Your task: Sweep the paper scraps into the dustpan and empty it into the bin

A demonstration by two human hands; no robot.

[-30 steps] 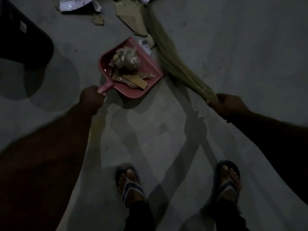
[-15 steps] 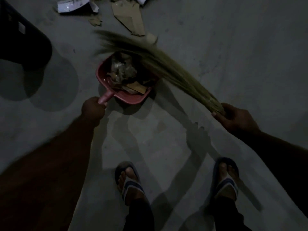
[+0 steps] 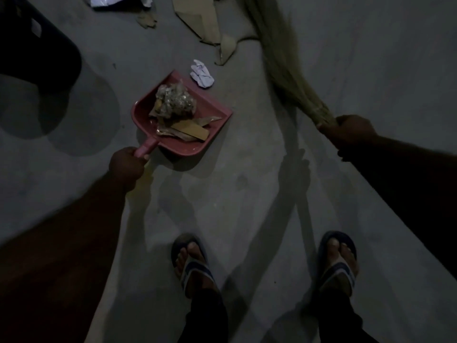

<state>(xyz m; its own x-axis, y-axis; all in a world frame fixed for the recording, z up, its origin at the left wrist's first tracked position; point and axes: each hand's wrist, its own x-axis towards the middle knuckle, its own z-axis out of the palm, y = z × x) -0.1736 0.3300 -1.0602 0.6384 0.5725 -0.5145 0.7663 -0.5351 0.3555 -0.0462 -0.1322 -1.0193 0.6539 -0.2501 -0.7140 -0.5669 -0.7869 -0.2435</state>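
Bin (image 3: 37, 58) at 10 o'clock. Our left hand (image 3: 127, 164) clenched round dustpan (image 3: 190, 151) handle; pan part-filled. Paper ball (image 3: 202, 74) just off pan's mouth; cardboard scraps (image 3: 197, 18) at 12 o'clock. Broom (image 3: 284, 70) grasped by our right hand (image 3: 351, 132). Sweeping unfinished, we judge; next stroke must draw ball into pan.

Dustpan: pink plastic dustpan (image 3: 184, 150) with its mouth turned away, holding a crumpled wad (image 3: 176, 100) and brown cardboard strips (image 3: 191, 131).
Loose scrap: white crumpled paper ball (image 3: 201, 74) on the floor, just beyond the mouth.
Further scraps: torn brown cardboard pieces (image 3: 197, 19) lying farther off, beside the blurred bristles of the pale straw broom (image 3: 284, 70).
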